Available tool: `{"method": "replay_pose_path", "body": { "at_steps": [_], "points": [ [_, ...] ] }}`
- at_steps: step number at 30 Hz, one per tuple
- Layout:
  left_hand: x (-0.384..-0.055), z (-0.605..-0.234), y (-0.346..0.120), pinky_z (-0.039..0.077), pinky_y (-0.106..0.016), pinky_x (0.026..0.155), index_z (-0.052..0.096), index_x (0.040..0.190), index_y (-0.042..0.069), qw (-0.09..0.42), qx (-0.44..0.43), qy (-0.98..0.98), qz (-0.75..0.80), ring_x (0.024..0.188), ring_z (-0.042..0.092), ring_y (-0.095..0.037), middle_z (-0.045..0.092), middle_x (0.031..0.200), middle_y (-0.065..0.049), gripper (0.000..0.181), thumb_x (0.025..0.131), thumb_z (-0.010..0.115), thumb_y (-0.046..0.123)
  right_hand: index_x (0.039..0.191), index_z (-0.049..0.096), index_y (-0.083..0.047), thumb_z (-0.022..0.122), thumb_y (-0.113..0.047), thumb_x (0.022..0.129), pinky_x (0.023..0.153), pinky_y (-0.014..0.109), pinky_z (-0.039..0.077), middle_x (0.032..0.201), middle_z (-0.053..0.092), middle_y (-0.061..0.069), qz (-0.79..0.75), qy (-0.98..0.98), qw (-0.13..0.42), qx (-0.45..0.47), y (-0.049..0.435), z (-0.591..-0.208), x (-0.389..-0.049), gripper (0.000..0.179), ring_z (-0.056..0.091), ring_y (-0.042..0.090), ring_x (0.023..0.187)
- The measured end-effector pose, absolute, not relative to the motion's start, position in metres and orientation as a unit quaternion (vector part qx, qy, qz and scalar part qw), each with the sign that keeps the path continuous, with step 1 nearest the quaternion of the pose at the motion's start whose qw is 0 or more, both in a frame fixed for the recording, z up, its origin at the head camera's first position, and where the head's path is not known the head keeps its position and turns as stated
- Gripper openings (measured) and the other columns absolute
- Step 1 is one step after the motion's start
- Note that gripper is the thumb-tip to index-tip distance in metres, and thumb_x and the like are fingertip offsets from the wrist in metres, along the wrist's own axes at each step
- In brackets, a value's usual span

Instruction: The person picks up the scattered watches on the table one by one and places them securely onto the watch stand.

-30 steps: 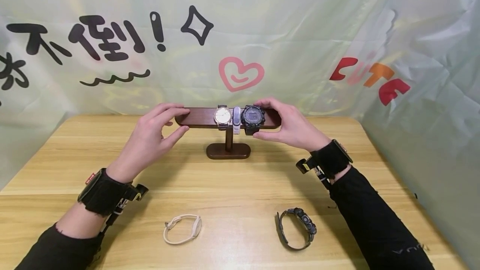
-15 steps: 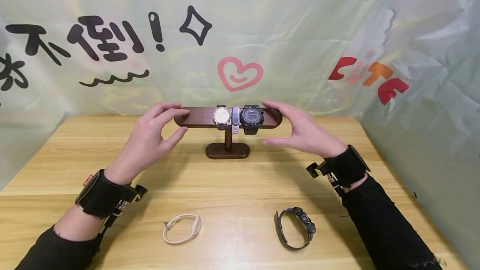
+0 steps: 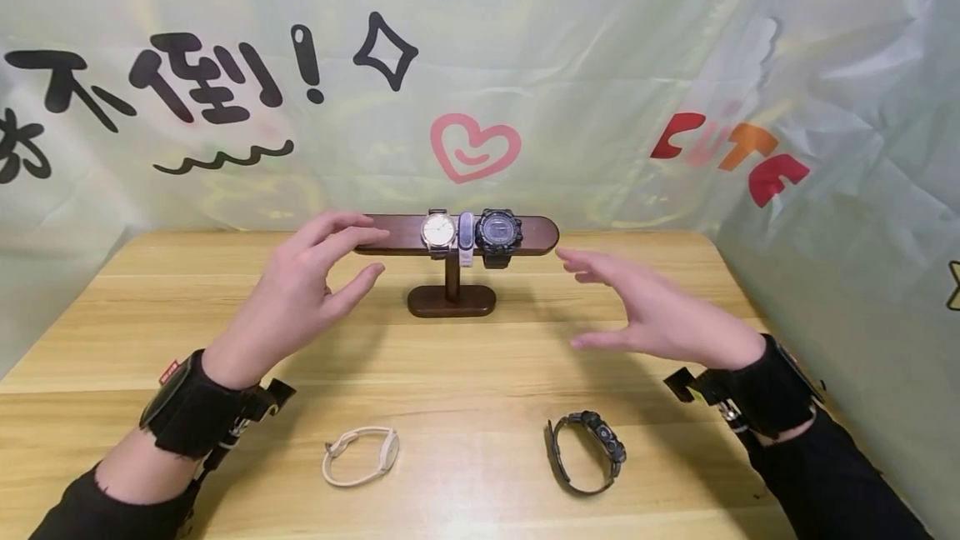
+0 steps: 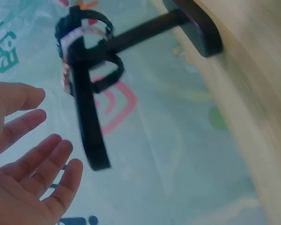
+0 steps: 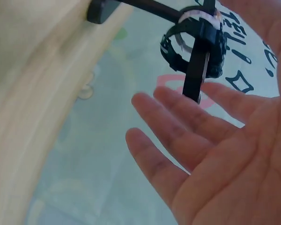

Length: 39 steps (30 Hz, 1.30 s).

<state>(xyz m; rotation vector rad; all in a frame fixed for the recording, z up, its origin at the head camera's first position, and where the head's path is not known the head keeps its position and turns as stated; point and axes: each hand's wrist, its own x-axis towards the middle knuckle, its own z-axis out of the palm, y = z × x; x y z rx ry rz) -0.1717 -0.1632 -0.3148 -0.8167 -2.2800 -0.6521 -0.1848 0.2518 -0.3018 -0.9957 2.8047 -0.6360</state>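
Observation:
A dark brown wooden watch stand (image 3: 452, 301) carries a gold-cased watch (image 3: 439, 231), a pale lilac fitness band (image 3: 466, 233) and a chunky black digital watch (image 3: 498, 230) on its crossbar. Beside the bar's left end is my left hand (image 3: 300, 290), fingers spread and relaxed; in the left wrist view a gap separates it from the bar (image 4: 89, 126). My right hand (image 3: 660, 307) is off the bar's right end, lower and nearer, fingers extended with nothing in them. In the right wrist view its palm (image 5: 234, 159) faces the stand, fingers loosely spread.
On the wooden table (image 3: 465, 390), a cream-strapped watch (image 3: 388, 451) lies on its side at front left. A second black watch (image 3: 607, 444) lies at front right, nearest the right forearm. A printed cloth backdrop (image 3: 585, 65) hangs behind and along the right side.
My right hand has left the black digital watch on the bar and moved right and toward me. The left hand has lifted slightly away from the bar's end. The view has shifted a little.

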Motion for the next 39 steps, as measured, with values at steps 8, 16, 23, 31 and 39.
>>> {"method": "replay_pose_path", "body": {
  "at_steps": [8,16,23,31,39],
  "points": [
    [-0.155,-0.309,-0.145,0.048,-0.020,0.060,0.070,0.138,0.009,0.288,-0.400,-0.839,-0.228,0.067,0.052,-0.006,0.074,0.127,-0.008,0.048,0.091,0.083,0.008,0.155,0.057,-0.019,0.088,-0.046,0.089,0.110,0.051,0.056,0.149,0.066,-0.002,-0.178,0.912,0.037,-0.367,0.263,-0.312,-0.160,0.079,0.067,0.022,0.132],
    [-0.140,-0.314,-0.131,0.066,-0.035,0.086,0.064,0.148,0.015,0.231,-0.480,-0.821,-0.202,0.107,0.075,-0.019,0.073,0.132,-0.006,0.049,0.101,0.076,0.023,0.142,0.066,-0.030,0.078,-0.057,0.094,0.103,0.043,0.060,0.136,0.070,-0.013,-0.195,0.903,0.047,-0.381,0.271,-0.325,-0.144,0.057,0.069,0.011,0.122],
    [-0.131,-0.320,-0.119,0.064,-0.039,0.099,0.065,0.146,0.017,0.185,-0.505,-0.823,-0.184,0.122,0.072,-0.019,0.071,0.136,-0.002,0.048,0.101,0.077,0.026,0.137,0.071,-0.024,0.074,-0.060,0.095,0.100,0.043,0.061,0.130,0.074,-0.010,-0.220,0.900,0.088,-0.366,0.280,-0.336,-0.135,0.056,0.070,0.012,0.118],
    [-0.127,-0.325,-0.112,0.064,-0.036,0.096,0.066,0.144,0.018,0.174,-0.516,-0.820,-0.177,0.119,0.072,-0.016,0.072,0.135,-0.001,0.049,0.097,0.081,0.025,0.137,0.069,-0.027,0.079,-0.063,0.089,0.103,0.038,0.060,0.134,0.073,-0.015,-0.246,0.898,0.116,-0.346,0.295,-0.349,-0.124,0.061,0.067,0.008,0.123],
    [-0.127,-0.329,-0.110,0.064,-0.036,0.097,0.067,0.143,0.018,0.159,-0.517,-0.822,-0.181,0.118,0.072,-0.016,0.072,0.135,-0.001,0.047,0.098,0.080,0.027,0.140,0.067,-0.027,0.085,-0.059,0.085,0.105,0.031,0.056,0.136,0.072,-0.013,-0.271,0.886,0.148,-0.346,0.297,-0.360,-0.122,0.066,0.066,0.009,0.124]
  ]
}}
